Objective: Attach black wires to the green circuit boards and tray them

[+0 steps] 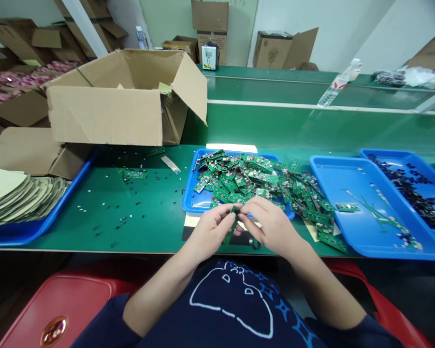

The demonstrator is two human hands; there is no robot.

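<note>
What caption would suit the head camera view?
Left hand steadies a green circuit board while the right hand touches its far end, near a blue tray.

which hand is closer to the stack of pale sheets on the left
Left. The left hand holds a narrow green circuit board, with the stack of pale sheets off to its left; the right hand is at the board's upper end, farther right.

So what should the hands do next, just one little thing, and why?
Maybe a gentle pinch by the right hand at the upper end of the green board. Its fingertips are close to that end, and the left hand holds the board, which should help steady it. Whether those right fingertips grip anything is too small to tell.
</note>
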